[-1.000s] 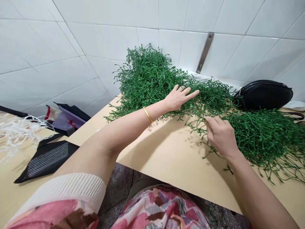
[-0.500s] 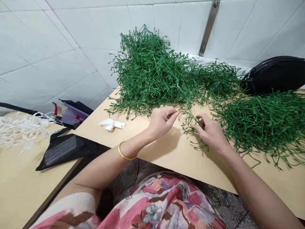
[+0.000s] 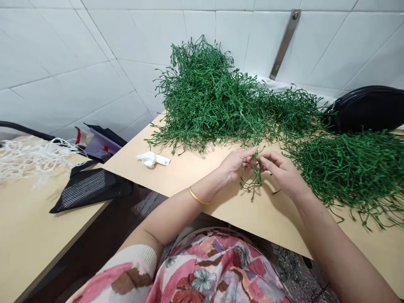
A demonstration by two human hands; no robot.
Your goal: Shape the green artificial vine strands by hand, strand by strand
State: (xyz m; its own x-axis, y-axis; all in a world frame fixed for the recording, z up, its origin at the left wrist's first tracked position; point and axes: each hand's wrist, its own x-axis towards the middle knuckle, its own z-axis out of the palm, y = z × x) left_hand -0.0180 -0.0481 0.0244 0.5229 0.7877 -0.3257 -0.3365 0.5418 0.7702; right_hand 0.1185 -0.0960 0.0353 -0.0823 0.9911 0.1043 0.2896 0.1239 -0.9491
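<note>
Both my hands meet over the front part of the table, around a small bunch of green cords (image 3: 254, 181) that look knotted at their ends. My left hand (image 3: 238, 164) holds the bunch from the left, thumb and fingers closed around it. From the right, my right hand (image 3: 279, 170) pinches at the same cords between thumb and forefinger. Loose ends hang below the fingers. A big heap of the same green cords (image 3: 208, 101) lies behind my hands against the wall. Beside my right hand is a second pile of green cords (image 3: 350, 168).
A crumpled white tissue (image 3: 153, 159) lies left on the table (image 3: 186, 176). Far right, a black pouch (image 3: 369, 108) stands by the tiled wall. White cords (image 3: 38, 158) and a black mesh-panelled item (image 3: 88, 189) are on another table at left.
My left hand has moved right and turned, meeting my right hand at the small bunch of cords. The bunch is now gathered closer together. The view has shifted slightly.
</note>
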